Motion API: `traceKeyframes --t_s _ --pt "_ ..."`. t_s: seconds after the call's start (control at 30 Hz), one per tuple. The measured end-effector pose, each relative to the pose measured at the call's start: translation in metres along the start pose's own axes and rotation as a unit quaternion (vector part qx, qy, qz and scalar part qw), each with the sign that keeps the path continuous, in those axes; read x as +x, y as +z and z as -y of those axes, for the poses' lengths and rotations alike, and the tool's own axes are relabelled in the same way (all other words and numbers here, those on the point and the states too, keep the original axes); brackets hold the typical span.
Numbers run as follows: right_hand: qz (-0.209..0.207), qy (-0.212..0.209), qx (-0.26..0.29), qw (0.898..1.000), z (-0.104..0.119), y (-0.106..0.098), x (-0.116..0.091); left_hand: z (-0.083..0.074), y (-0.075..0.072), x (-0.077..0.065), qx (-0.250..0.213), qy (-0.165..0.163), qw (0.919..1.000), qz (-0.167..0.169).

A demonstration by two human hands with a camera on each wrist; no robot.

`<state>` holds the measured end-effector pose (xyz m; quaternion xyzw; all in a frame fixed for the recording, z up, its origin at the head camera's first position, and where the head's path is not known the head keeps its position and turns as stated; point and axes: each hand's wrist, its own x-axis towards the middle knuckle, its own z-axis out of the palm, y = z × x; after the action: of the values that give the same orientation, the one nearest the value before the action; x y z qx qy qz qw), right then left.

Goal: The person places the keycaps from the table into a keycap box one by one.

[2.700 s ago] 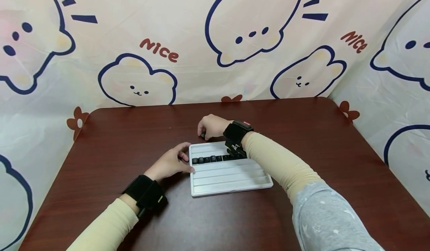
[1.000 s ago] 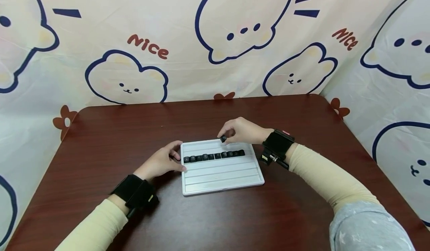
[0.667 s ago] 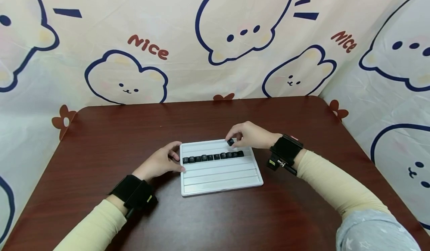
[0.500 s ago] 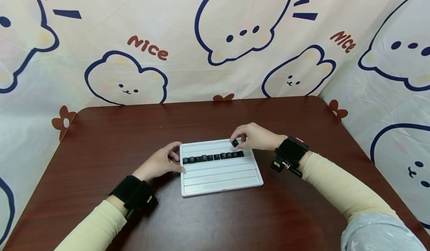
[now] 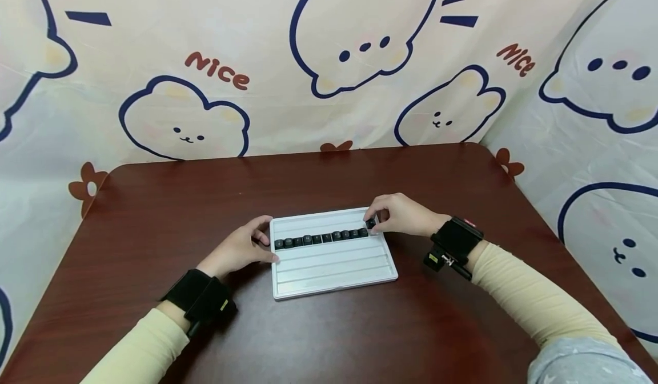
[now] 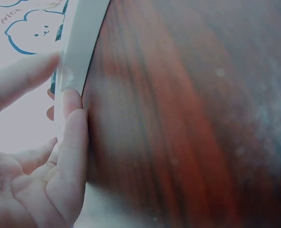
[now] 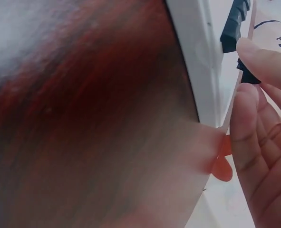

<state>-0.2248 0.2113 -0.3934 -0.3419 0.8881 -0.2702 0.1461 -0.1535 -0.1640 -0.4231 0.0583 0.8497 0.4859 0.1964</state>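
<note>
A white ridged tray (image 5: 334, 272) lies on the table, with a row of black keycaps (image 5: 327, 238) along one of its grooves. My left hand (image 5: 239, 250) holds the tray's left edge, its thumb near the front and its fingers further back; the left wrist view has the fingertips against the tray's side wall (image 6: 83, 52). Between thumb and fingers my right hand (image 5: 403, 215) pinches a single black keycap (image 5: 370, 224), close by the right end of the row. From the right wrist, this keycap (image 7: 249, 77) shows partly behind the thumb.
The tray stands near the middle of a dark brown wooden table (image 5: 308, 344). A pale cloth backdrop (image 5: 277, 115) with cartoon drawings rises behind the table and along both sides. Each wrist wears a black strap (image 5: 454, 241) with a small device.
My right hand has brought the keycap from behind the tray, rightward and then nearer, to the row's right end. The left hand stays at the tray's left edge. The head view has shifted slightly.
</note>
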Motion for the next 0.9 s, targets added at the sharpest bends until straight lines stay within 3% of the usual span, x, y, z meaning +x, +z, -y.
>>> traceKeyframes --t_s 0.37,0.9 --pt "0.012 0.02 -0.007 1.0 -0.004 0.007 -0.001 -0.001 -0.001 0.0 -0.003 0.0 1.0 0.003" --pt "0.01 0.012 -0.027 1.0 -0.004 0.01 -0.003 -0.001 0.0 -0.001 -0.007 0.007 0.9999 0.006"
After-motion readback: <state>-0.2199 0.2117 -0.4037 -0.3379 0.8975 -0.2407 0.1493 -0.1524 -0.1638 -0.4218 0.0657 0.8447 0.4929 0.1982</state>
